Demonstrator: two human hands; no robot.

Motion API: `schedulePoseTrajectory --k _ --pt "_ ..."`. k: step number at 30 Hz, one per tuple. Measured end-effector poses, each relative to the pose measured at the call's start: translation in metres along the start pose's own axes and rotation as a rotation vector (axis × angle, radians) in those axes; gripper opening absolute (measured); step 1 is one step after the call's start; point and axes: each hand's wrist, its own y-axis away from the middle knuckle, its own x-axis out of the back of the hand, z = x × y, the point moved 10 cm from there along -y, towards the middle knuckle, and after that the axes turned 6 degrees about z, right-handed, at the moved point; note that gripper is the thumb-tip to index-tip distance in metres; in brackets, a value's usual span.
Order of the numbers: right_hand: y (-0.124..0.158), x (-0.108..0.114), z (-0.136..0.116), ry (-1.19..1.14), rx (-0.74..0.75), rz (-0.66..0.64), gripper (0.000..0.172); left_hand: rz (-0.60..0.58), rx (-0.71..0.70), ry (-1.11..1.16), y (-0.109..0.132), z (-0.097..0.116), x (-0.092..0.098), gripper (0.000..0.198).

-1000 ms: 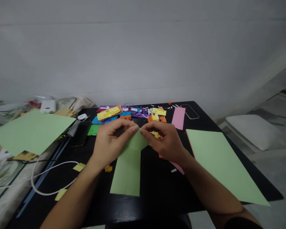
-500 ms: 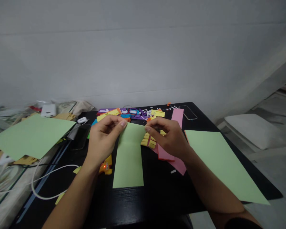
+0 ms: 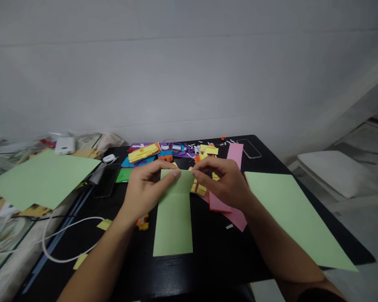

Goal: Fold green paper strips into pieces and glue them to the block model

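Green strip (image 3: 173,222), one; left hand (image 3: 145,193), right hand (image 3: 223,184)

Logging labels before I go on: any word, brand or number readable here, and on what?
None can be read.
Purple paper at the far edge: white marks, too blurred to read.
White device: no legible marking.
Green paper strip pinched by left hand and right hand: blank.

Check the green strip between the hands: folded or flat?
Folded at its far end: green strip shows a crease where left hand and right hand pinch; rest flat.
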Motion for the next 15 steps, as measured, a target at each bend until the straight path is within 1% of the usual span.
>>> schedulePoseTrajectory --k 2,5,7,10,13,15 --pt "-0.003 0.010 0.003 0.008 -0.027 0.037 0.009 0.056 0.033 -0.006 -0.001 -0.003 0.007 0.010" --pt "-0.005 0.030 0.011 -0.021 -0.086 0.146 0.010 0.195 0.081 -0.025 -0.001 -0.010 0.026 0.011" --pt "-0.005 0.034 0.016 -0.084 -0.122 0.184 0.009 0.222 0.123 0.006 -0.001 -0.016 0.031 0.010" --pt "-0.002 0.022 0.015 -0.194 -0.119 0.131 0.005 0.159 0.229 0.130 0.001 -0.027 0.023 0.013" --pt "0.002 0.003 0.007 -0.287 -0.083 0.027 0.018 0.088 0.370 0.321 0.005 -0.037 0.006 0.017" --pt "0.004 -0.004 0.003 -0.315 -0.075 -0.011 0.020 0.051 0.462 0.433 0.007 -0.041 -0.006 0.019"
